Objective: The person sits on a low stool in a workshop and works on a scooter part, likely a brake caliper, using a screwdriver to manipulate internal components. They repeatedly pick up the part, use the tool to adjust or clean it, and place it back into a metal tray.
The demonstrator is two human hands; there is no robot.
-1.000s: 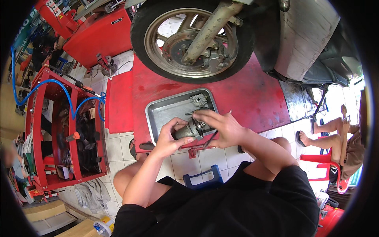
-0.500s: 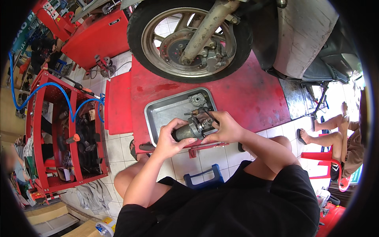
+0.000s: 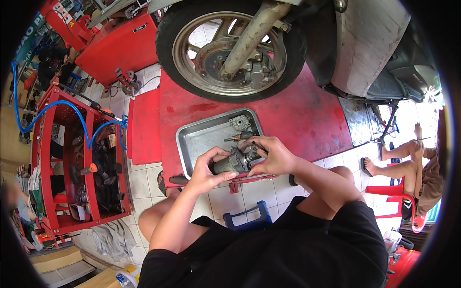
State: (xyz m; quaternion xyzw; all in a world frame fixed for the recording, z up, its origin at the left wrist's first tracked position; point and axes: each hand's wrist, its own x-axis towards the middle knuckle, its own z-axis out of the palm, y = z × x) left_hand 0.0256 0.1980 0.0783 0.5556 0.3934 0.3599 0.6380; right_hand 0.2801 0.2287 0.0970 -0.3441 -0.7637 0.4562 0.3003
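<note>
Over the near edge of a metal tray (image 3: 185,132), I hold a grey cylindrical metal motor (image 3: 231,163) lying sideways. My left hand (image 3: 207,169) wraps round its wide body, thumb along the near side. At the narrower right end, with its bright metal shaft parts, my right hand (image 3: 274,156) is closed, thumb below and fingers above. A dark slender piece (image 3: 260,146) shows by the right fingers; its kind is unclear. Inside the tray lie a cast metal cover (image 3: 239,122) and a small shaft-like part (image 3: 237,138) with a coppery end.
The tray rests on a red lift platform (image 3: 307,120) below a motorcycle's front wheel (image 3: 230,53). A red tool cart (image 3: 84,158) with a blue air hose (image 3: 89,132) stands left. A blue stool (image 3: 248,216) is beneath me. Another person's legs (image 3: 398,170) show at right.
My right hand has shifted slightly at the shaft end, and the dark piece by its fingers has turned. The motor has tilted a little; the small shaft-like part in the tray shows more plainly.
</note>
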